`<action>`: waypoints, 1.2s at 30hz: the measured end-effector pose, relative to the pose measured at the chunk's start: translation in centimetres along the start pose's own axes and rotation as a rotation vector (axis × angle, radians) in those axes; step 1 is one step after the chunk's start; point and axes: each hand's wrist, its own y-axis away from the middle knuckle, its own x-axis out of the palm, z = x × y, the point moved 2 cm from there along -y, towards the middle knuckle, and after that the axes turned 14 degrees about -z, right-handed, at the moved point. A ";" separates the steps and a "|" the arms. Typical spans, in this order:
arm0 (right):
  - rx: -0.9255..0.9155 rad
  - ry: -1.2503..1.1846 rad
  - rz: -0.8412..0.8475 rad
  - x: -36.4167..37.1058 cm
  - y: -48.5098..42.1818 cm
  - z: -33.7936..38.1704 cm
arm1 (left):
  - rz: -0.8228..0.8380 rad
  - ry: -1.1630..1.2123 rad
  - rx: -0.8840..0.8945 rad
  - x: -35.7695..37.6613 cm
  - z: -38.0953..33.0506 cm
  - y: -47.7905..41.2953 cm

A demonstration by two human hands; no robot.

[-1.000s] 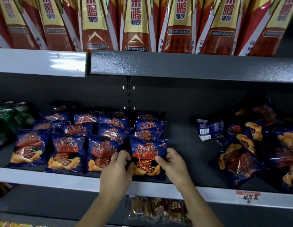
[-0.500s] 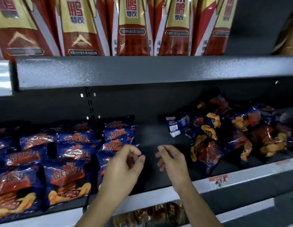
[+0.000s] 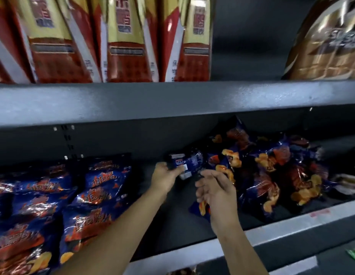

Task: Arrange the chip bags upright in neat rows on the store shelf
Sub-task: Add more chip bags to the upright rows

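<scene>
A second ago both my hands were squaring up the front bag of the rightmost row at the shelf's (image 3: 281, 231) front edge. Since then they have let go, crossed the bare gap in the middle, and reached the loose pile (image 3: 271, 171) at the right end. My left hand (image 3: 165, 178) now pinches the near corner of a lone bag (image 3: 189, 160) between thumb and fingers. That bag lies on its side, back face up, at the left fringe of the pile and towards the shelf's rear. My right hand (image 3: 215, 192) hangs just beside it over the pile's front, fingers loosely curled. I cannot tell whether they have hold of the bag edge beneath them. I judge the last row is settled and the next bag is being drawn out to start a new row in the gap. The rows (image 3: 97, 195) at the left end stand done, and most of the pile is still to sort. Writing is mostly smeared by blur. The rows carry large orange-red Chinese characters I cannot read here, and the lone bag shows a white printed patch. The cartons (image 3: 125, 46) above bear dark characters on yellow. A brown pack (image 3: 327, 46) shows pale letters, perhaps "SU". A price tag (image 3: 319, 212) on the front lip has red marks, illegible.
</scene>
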 end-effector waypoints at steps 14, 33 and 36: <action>0.038 -0.005 0.134 -2.5 -6.0 0.7 | -0.234 0.035 0.028 3.3 2.4 -3.7; 0.086 0.085 0.349 4.2 -3.8 -1.4 | -0.522 -0.155 0.502 -7.2 -0.9 7.2; -0.024 0.109 0.329 4.5 -3.0 -1.2 | -0.454 -0.338 0.714 -6.7 -0.7 8.4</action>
